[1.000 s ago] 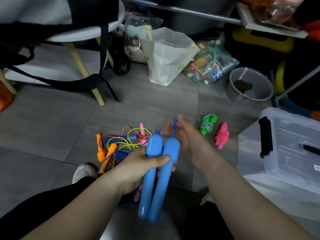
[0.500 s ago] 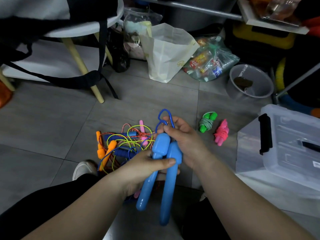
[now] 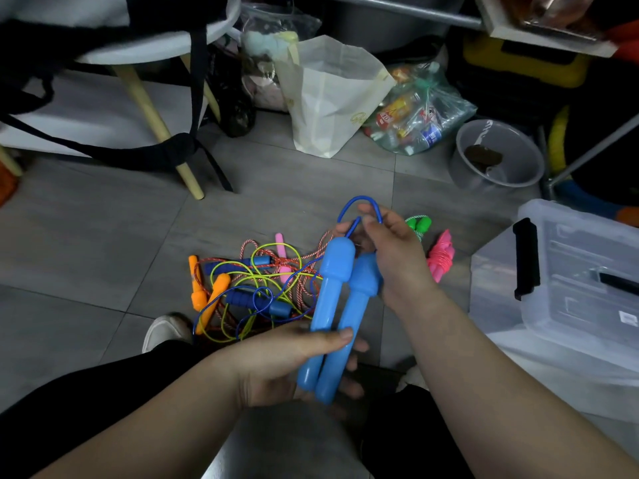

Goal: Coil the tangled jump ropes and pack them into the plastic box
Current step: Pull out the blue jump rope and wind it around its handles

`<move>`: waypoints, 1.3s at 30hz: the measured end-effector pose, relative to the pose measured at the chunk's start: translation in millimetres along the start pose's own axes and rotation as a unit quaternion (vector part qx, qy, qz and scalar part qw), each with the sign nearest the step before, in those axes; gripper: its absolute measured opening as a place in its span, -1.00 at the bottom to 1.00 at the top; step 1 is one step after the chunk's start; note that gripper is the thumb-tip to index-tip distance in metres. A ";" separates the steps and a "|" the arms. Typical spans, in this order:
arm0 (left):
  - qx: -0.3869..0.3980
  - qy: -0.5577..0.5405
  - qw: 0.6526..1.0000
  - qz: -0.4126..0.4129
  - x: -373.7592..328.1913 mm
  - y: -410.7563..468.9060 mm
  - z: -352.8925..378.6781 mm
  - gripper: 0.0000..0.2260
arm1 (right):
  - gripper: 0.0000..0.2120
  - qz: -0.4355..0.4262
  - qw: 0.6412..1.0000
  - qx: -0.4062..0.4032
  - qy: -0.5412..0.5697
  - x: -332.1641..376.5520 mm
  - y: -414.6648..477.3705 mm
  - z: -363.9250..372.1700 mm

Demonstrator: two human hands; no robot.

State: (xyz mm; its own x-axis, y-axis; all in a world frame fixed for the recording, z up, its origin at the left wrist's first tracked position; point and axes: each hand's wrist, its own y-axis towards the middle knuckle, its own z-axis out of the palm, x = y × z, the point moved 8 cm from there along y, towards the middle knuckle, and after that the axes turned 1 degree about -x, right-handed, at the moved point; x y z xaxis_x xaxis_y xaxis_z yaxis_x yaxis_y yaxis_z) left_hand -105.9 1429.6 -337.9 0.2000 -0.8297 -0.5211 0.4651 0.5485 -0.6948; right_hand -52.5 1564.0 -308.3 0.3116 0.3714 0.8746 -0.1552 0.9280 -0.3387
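Note:
My left hand grips the lower ends of two light blue jump rope handles, held side by side and tilted upward. My right hand pinches the thin blue rope in a small loop just above the handle tops. The rest of that rope trails left into a tangled pile of ropes on the floor, with orange, dark blue and pink handles. Two coiled ropes lie beyond my right hand: a green one and a pink one. The clear plastic box with a black latch sits on the right.
A stool with wooden legs and black straps stands at the back left. A white paper bag, a plastic bag of bottles and a grey bowl line the back. My shoe is beside the pile.
My right hand has taken hold of the blue rope and raised a loop above the handles. My left hand has slid lower down the handles.

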 end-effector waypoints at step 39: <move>-0.170 -0.002 0.972 0.160 -55.7 -16.6 -58.6 -0.88 | -0.72 -0.090 0.786 0.160 -0.590 -32.6 -25.2 31.3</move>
State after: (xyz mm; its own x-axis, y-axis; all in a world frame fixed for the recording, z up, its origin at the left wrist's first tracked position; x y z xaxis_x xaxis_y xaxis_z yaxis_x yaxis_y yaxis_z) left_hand -175.3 1472.7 -326.4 0.2902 -0.6116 -0.7360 0.0667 0.7802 -0.6220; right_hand -88.1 1527.6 -317.4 -0.7024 -0.2274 0.6745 -0.4947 0.8373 -0.2328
